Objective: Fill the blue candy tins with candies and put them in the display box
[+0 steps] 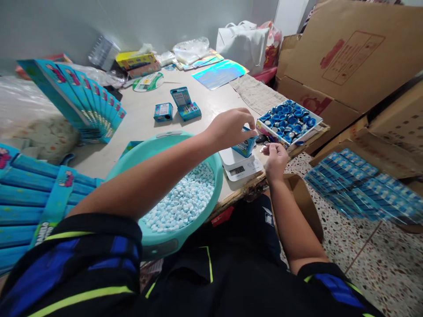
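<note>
My left hand (231,127) reaches across the table and pinches the top of a small blue container (245,146) that stands on a white digital scale (240,165). My right hand (275,159) hovers just right of the scale at the table's edge, its fingers curled; whether they hold anything is too small to tell. A teal basin (155,147) full of small pale blue and white candies (185,198) sits under my left forearm. Right of the scale is a shallow box of several blue caps (289,121).
Two small blue boxes (185,105) lie mid-table. Fanned blue cartons (86,103) stand at the left, more flat blue cartons (29,198) at the near left. Blue packs (360,185) lie on the floor at the right. Cardboard boxes (346,57) and bags (243,44) line the back.
</note>
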A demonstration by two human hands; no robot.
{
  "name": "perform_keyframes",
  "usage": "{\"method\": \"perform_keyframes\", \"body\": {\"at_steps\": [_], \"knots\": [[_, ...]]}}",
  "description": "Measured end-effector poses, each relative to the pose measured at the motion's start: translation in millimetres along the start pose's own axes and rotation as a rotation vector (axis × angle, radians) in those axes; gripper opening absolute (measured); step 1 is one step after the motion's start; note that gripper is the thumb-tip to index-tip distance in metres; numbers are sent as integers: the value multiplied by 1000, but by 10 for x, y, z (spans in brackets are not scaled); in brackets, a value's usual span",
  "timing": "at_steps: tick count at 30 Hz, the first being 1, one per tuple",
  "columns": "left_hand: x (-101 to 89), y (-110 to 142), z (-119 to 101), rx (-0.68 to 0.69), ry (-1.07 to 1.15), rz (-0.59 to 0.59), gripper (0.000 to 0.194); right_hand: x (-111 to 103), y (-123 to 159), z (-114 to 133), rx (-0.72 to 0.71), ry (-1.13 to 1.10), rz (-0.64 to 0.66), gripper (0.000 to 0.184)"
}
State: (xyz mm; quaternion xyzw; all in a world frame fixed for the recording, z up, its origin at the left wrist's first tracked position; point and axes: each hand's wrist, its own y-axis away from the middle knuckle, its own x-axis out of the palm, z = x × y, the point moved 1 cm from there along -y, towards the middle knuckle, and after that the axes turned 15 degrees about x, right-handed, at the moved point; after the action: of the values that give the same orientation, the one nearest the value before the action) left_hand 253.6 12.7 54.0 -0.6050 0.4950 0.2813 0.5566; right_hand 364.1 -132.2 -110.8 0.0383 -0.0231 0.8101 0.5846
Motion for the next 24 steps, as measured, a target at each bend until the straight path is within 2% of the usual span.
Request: {"method": "perform_keyframes", "body": {"at_steps": [3,7,11,14,17,19,21,24], "knots": [[-85,42,12,-6,-29,-65,26,8,-6,-4,-10,-37,-16,24],[-373,200,-53,-56,-115,-107,22,9,-19,-22,-24,-66,-19,20],[-648,522,-132,-263,-213,-33,25,-15,-20,-27,-39,-29,-15,18],[-678,866,-15,-507,-307,192,36,-39,-35,-28,-72,34,-21,16],[-531,1234,202,-694,-232,594,40,-58,-63,-39,-101,77,-21,16],[-411,1410,284,-743,-101,789,43,-69,-75,-40,-110,74,-19,16],[-329,1481,281,-758,-7,882,44,-76,-75,-31,-115,63,-12,15],[-288,1424,193,-729,9,923,40,-79,-70,-16,-109,70,8,14]]}}
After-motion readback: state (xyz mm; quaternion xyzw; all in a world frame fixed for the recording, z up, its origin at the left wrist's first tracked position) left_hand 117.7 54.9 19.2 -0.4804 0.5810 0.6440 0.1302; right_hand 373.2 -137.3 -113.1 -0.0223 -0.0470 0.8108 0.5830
